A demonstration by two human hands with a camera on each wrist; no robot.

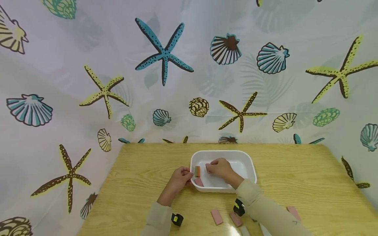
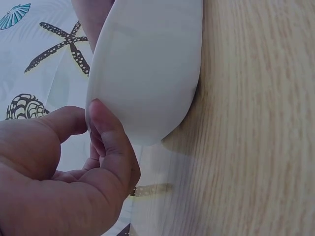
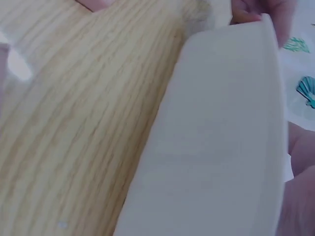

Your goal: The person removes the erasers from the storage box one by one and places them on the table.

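A white plastic tub (image 1: 230, 152) with rounded corners stands on the wooden table. My left hand (image 1: 178, 177) is at its left end and pinches the rim between thumb and fingers; the left wrist view shows this hand (image 2: 93, 162) close up against the tub's wall (image 2: 147, 69). Inside the tub, my right hand (image 1: 222, 169) holds a small pinkish block (image 1: 208, 168) by its fingertips. Left of that block are an orange-and-green block (image 1: 197, 171) and a flat pink block (image 1: 199, 182). In the right wrist view the tub's wall (image 3: 211, 128) hides most of the right hand (image 3: 300, 196).
On the table (image 1: 147, 157) in front of the tub lie pink blocks, one (image 1: 217, 217) near the middle, another (image 1: 236, 219) beside it and one (image 1: 293, 213) beyond the right sleeve. A whitish piece (image 1: 244, 230) lies at the near edge. A patterned curtain (image 1: 189, 82) surrounds the table.
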